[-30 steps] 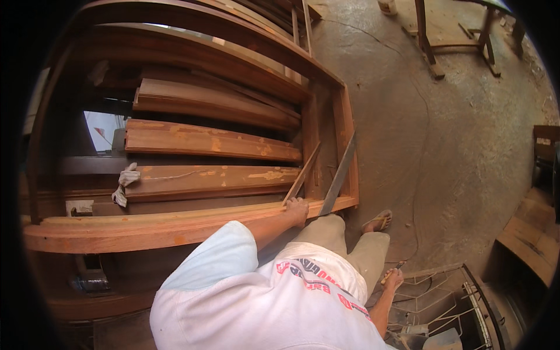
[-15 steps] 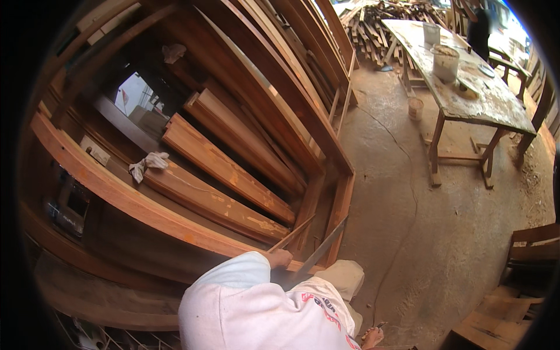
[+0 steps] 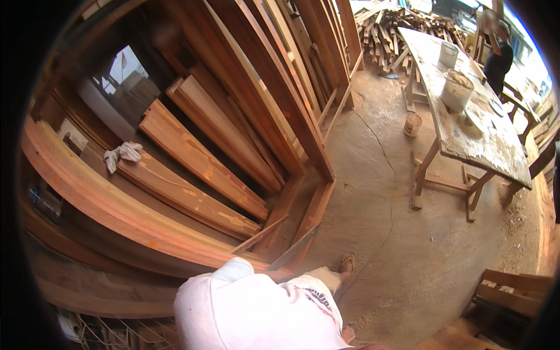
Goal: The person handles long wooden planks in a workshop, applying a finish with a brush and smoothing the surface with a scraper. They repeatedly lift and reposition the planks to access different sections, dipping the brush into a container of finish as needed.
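Note:
My body in a pale pink shirt (image 3: 251, 309) is bent at the lower middle, beside a long reddish wooden beam (image 3: 128, 204) that curves across the left in the fisheye view. The short left sleeve (image 3: 233, 269) lies by the beam's near end; my left hand is hidden there. My right hand does not show; only a sliver of skin touches the lower edge. Thin diagonal strips (image 3: 296, 242) cross the corners of the wooden frames (image 3: 312, 216) just ahead of me. Inside the frames lie several brown boards (image 3: 204, 163) with patchy light marks, and a crumpled white cloth (image 3: 123, 154) rests on one.
A stained worktable (image 3: 420, 52) at the right carries white buckets (image 3: 458, 93). A smaller bucket (image 3: 412, 124) stands on the concrete floor. Scrap wood (image 3: 385, 38) is heaped behind. Another person (image 3: 499, 61) stands beyond the table. A wooden piece of furniture (image 3: 513, 291) is at lower right.
My left hand, seen earlier at the frame's near edge, has gone out of sight. The view has shifted, and one of my feet now shows ahead on the floor. The other person has come further into view.

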### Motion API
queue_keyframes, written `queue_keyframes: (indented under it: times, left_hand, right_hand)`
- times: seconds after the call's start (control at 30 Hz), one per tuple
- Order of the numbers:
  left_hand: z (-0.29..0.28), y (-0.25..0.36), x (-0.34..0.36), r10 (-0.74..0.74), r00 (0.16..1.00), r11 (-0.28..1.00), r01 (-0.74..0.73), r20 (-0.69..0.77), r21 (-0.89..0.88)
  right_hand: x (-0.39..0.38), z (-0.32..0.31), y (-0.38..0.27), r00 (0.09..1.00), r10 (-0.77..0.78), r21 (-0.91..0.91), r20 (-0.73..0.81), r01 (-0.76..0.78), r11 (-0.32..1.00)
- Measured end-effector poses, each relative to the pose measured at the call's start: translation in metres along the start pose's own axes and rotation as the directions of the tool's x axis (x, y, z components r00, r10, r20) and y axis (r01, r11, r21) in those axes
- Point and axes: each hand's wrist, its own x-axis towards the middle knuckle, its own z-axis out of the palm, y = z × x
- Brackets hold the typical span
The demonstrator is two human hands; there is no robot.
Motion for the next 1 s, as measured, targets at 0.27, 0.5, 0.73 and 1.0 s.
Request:
queue_keyframes:
  times: [0.27,0.5,0.73,1.0]
  left_hand:
    - [-0.129,0.061,0.104,-0.060,0.915,0.986,-0.006,-0.398,-0.165]
    - [-0.232,0.136,0.098,-0.305,0.809,0.847,-0.011,-0.502,-0.532]
    - [-0.108,0.129,0.113,-0.692,0.576,0.612,0.151,-0.434,-0.776]
    - [0.044,0.182,0.117,-0.799,0.451,0.584,0.426,-0.397,-0.691]
  right_hand:
    - [0.074,-0.035,-0.123,0.988,-0.124,-0.152,0.091,0.137,0.979]
    - [0.229,-0.022,-0.254,0.973,-0.172,-0.087,0.152,0.186,0.979]
    - [0.297,0.017,-0.377,0.729,-0.507,-0.492,0.459,0.684,0.538]
    - [0.269,0.084,-0.550,0.233,-0.485,-0.243,0.843,0.969,0.043]
